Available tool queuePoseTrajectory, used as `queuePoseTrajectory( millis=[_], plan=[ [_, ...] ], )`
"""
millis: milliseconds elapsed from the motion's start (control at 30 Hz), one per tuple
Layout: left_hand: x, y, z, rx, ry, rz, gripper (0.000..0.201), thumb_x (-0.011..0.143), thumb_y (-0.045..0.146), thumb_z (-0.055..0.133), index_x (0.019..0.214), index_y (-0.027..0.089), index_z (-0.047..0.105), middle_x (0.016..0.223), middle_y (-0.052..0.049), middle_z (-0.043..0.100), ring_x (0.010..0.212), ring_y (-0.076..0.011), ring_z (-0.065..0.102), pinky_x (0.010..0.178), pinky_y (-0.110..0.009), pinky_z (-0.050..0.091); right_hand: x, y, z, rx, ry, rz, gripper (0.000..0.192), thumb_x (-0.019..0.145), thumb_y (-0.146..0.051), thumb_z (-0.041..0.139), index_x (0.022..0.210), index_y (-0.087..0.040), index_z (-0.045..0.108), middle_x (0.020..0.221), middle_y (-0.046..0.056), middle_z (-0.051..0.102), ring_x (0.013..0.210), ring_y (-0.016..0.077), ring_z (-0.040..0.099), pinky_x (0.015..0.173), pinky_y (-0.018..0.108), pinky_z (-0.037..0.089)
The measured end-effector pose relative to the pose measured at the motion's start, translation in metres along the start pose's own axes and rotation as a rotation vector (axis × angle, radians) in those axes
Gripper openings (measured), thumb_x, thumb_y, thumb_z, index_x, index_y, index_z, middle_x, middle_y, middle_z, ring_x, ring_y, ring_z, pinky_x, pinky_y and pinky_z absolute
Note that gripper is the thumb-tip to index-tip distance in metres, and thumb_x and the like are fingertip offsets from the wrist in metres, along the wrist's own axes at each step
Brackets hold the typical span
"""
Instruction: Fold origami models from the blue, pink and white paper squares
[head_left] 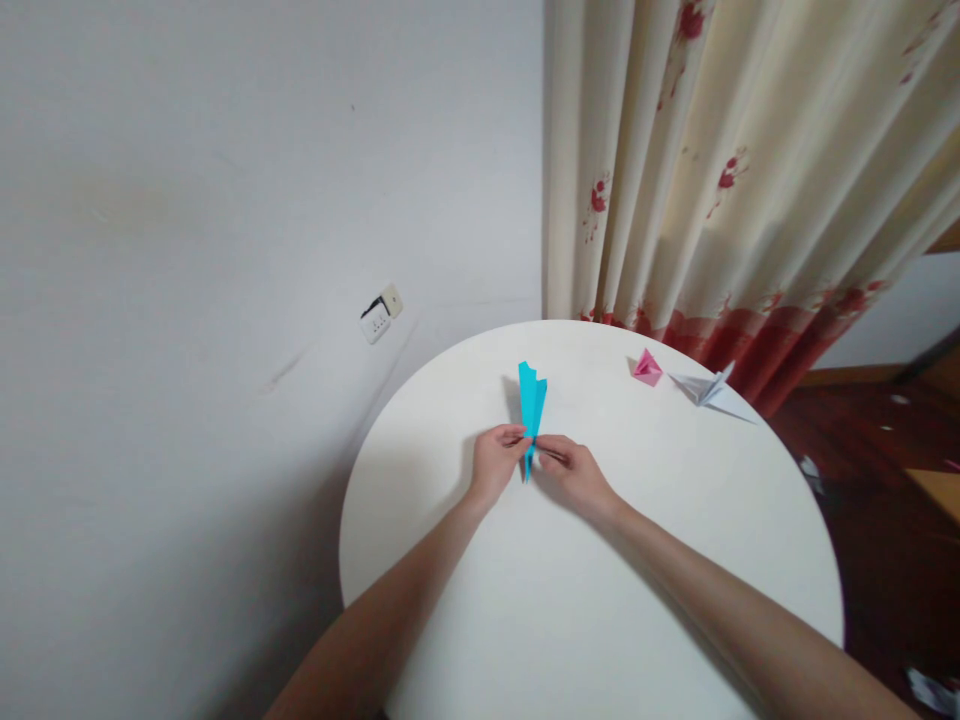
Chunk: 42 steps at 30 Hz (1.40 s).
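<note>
- Left hand (499, 462): over the middle of the table, thumb and fingers closed on the waist of the blue paper.
- Right hand (577, 475): across from it over the table's middle, fingers bent, tips touching the paper's right edge; I cannot tell whether they pinch it or only press against it.
- Blue paper (532, 398): between the hands, over the table a little beyond its centre; folded long and narrow, with two flaps spreading toward the table's far rim and a thin tip pointing to its near side. A shadow falls on the table to its left.
- Table (420, 460): round, white, with both forearms reaching in over its near side.
- Pink paper (646, 368): a small folded piece on the table, near the far right rim.
- White paper (703, 390): folded with pointed ends, just right of the pink one, close to the table's rim.
- Curtain (675, 200): cream with red flowers and a red lower band, behind the table's far right.
- Wall (225, 200): pale, left of and behind the table.
- Socket (376, 323): on the wall, beyond the table's far left rim.
- Floor (802, 425): dark, right of the table, with pale scraps (934, 692) on it.
</note>
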<state>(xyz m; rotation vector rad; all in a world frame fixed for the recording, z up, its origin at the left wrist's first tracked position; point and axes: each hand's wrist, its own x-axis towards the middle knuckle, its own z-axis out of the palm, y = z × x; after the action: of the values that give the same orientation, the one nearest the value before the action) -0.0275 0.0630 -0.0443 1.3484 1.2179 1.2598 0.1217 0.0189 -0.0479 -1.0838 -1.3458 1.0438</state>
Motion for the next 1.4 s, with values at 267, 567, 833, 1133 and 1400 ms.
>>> queuePoseTrajectory(
  millis=[267,567,833,1133,1400],
  plan=[
    [-0.021,0.027,0.007,-0.14,-0.048,0.001,0.021,0.067,0.028,0.077,0.079,0.016,0.064,0.077,-0.004,0.071,0.074,-0.0175,0.069,0.07,-0.028,0.055,-0.002,-0.023,-0.005,0.436,0.099,0.323,0.043,0.063,-0.045,0.083,0.094,-0.017,0.071,0.092,0.008,0.075,0.08,0.0202,0.069,0.075,0.033,0.054],
    [-0.029,0.033,0.01,-0.168,-0.022,0.011,0.024,0.068,0.031,0.076,0.081,0.017,0.061,0.081,-0.002,0.07,0.076,-0.0167,0.068,0.071,-0.028,0.056,-0.003,-0.023,-0.008,0.57,0.198,0.274,0.033,0.061,-0.044,0.085,0.066,-0.018,0.066,0.077,0.005,0.073,0.076,0.02,0.067,0.08,0.037,0.053],
    [-0.029,0.025,0.009,0.023,-0.044,0.245,0.016,0.08,0.03,0.07,0.089,0.017,0.075,0.105,-0.01,0.066,0.097,-0.0203,0.066,0.086,-0.033,0.056,-0.005,-0.026,-0.007,0.578,0.27,0.297,0.034,0.057,-0.042,0.087,0.066,-0.018,0.066,0.077,0.005,0.074,0.07,0.0188,0.066,0.074,0.035,0.053],
    [-0.036,0.029,0.015,0.15,-0.146,0.292,0.024,0.081,0.031,0.069,0.101,0.02,0.075,0.101,-0.008,0.069,0.089,-0.0192,0.066,0.08,-0.029,0.055,-0.003,-0.029,-0.01,0.517,0.272,0.223,0.03,0.058,-0.04,0.086,0.068,-0.018,0.069,0.074,0.003,0.074,0.068,0.0184,0.067,0.077,0.037,0.054],
    [-0.024,0.021,0.006,0.015,-0.057,0.089,0.025,0.085,0.039,0.062,0.078,0.017,0.073,0.076,-0.003,0.069,0.072,-0.0159,0.063,0.069,-0.027,0.051,-0.002,-0.026,-0.011,0.483,0.333,0.209,0.03,0.059,-0.04,0.086,0.069,-0.018,0.068,0.075,0.003,0.073,0.068,0.0185,0.066,0.075,0.038,0.055]
  ],
)
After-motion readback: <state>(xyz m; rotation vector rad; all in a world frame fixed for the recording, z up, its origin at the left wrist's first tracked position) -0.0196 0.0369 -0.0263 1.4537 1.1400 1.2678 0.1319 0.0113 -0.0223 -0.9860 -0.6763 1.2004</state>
